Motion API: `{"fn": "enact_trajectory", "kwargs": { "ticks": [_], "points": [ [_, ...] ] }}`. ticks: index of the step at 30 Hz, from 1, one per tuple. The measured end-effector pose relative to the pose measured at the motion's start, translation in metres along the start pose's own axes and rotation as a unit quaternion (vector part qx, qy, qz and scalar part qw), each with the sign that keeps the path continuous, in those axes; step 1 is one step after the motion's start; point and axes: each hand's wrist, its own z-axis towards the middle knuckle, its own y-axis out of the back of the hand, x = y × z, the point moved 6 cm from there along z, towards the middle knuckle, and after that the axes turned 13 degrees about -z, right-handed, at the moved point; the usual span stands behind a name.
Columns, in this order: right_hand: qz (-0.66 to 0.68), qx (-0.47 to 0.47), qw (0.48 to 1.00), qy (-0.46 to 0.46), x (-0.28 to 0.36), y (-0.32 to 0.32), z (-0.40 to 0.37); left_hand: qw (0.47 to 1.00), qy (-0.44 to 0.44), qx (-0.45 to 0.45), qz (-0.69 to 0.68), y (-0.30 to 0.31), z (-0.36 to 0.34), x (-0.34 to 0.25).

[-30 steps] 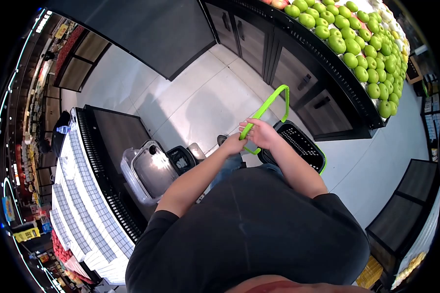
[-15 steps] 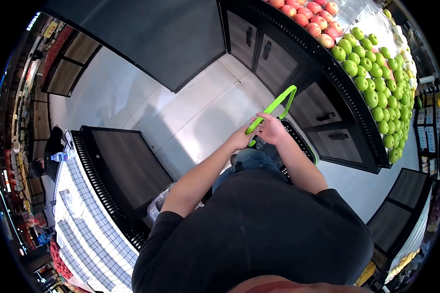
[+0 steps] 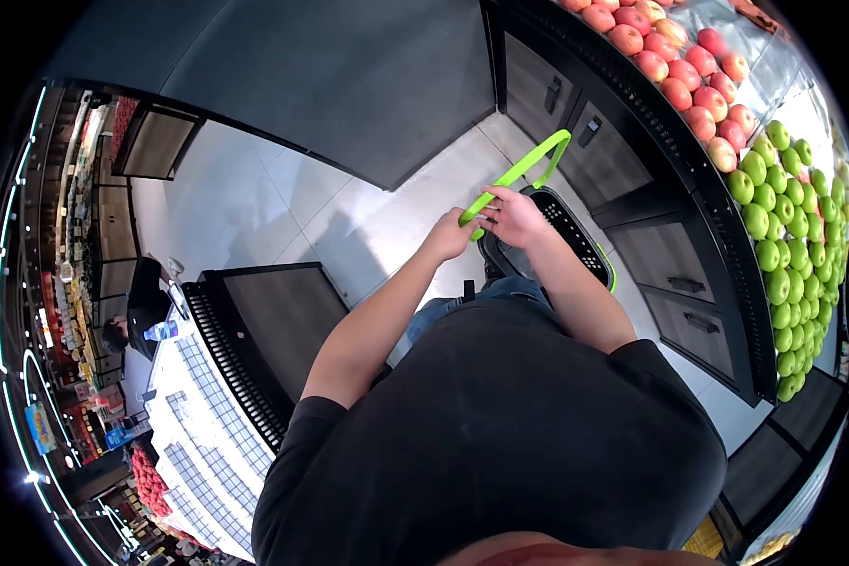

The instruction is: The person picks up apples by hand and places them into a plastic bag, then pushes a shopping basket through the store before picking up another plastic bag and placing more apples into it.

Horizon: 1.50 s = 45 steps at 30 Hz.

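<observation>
A black shopping basket point(image 3: 564, 236) with a green rim sits low in front of my body, its near part hidden by my right forearm. Its bright green handle point(image 3: 524, 168) is raised and slants up to the right. My left hand point(image 3: 450, 236) is closed around the lower left end of the handle. Beside it, my right hand point(image 3: 517, 219) has its fingers apart, and their tips lie against the handle close to the left hand.
Red apples point(image 3: 681, 74) and green apples point(image 3: 794, 236) lie on a stand with dark cabinet doors point(image 3: 674, 241) at right. A black panel point(image 3: 349, 75) stands ahead. At left are a white-covered display point(image 3: 203, 406), a bottle point(image 3: 163, 330) and another person point(image 3: 146, 297).
My view has shifted, so the fruit stand and black panel sit farther right. Both hands stay at the basket handle, and more of the basket shows. The person at left has come further into view.
</observation>
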Motion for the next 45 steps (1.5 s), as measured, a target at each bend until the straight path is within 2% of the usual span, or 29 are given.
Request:
{"fn": "enact_trajectory", "kwargs": {
  "ticks": [3,7,11,14,15,18,23,25,26,27,29,30,32,34,36,37,42,43,45],
  "points": [
    [0.005,-0.052,0.999,-0.015,0.011,-0.012,0.034,0.999,0.019,0.003,-0.028,0.025,0.021,-0.004],
    [0.014,-0.106,0.994,-0.01,0.014,-0.017,0.067,0.999,-0.005,0.014,0.047,0.049,0.047,-0.007],
    [0.041,-0.133,0.99,-0.003,0.009,-0.015,0.09,0.994,-0.086,0.02,0.062,0.067,0.067,-0.006],
    [0.065,-0.175,0.982,-0.019,0.001,-0.012,0.108,0.991,-0.099,0.061,0.06,0.073,0.09,0.014],
    [0.053,-0.176,0.983,-0.028,-0.003,-0.008,0.114,0.991,-0.097,0.07,0.06,0.073,0.097,0.021],
    [0.077,-0.287,0.954,-0.048,-0.011,-0.005,0.121,0.988,-0.086,0.084,0.093,0.07,0.112,0.034],
    [0.072,-0.357,0.927,-0.084,-0.028,0.025,0.133,0.984,-0.105,0.124,0.069,0.054,0.127,0.054],
    [0.015,-0.373,0.924,-0.081,-0.038,0.05,0.139,0.977,-0.087,0.174,0.085,0.043,0.135,0.061],
    [-0.024,-0.378,0.921,-0.096,-0.044,0.059,0.14,0.974,-0.129,0.162,0.088,0.03,0.143,0.077],
    [-0.026,-0.398,0.912,-0.093,-0.044,0.059,0.136,0.975,-0.127,0.166,0.078,0.025,0.146,0.08],
    [-0.022,-0.37,0.924,-0.094,-0.062,0.077,0.14,0.969,-0.113,0.187,0.116,0.016,0.15,0.089],
    [-0.059,-0.365,0.921,-0.12,-0.064,0.077,0.14,0.967,-0.103,0.196,0.123,0.011,0.154,0.1],
    [-0.054,-0.37,0.915,-0.151,-0.065,0.067,0.14,0.97,-0.094,0.19,0.117,0.008,0.158,0.116],
    [-0.051,-0.363,0.914,-0.174,-0.08,0.085,0.15,0.971,-0.083,0.188,0.122,0.002,0.161,0.128],
    [-0.034,-0.364,0.912,-0.185,-0.094,0.098,0.158,0.974,-0.052,0.172,0.138,-0.004,0.16,0.139],
    [-0.058,-0.387,0.901,-0.188,-0.097,0.104,0.16,0.975,-0.039,0.161,0.147,-0.005,0.164,0.141],
    [-0.118,-0.38,0.899,-0.183,-0.112,0.156,0.178,0.964,0.065,0.144,0.216,-0.035,0.175,0.15],
    [-0.118,-0.371,0.9,-0.194,-0.114,0.168,0.182,0.962,0.078,0.142,0.218,-0.046,0.176,0.154],
    [-0.198,-0.334,0.884,-0.262,-0.116,0.194,0.186,0.945,0.118,0.147,0.266,-0.067,0.181,0.163]
  ]
}}
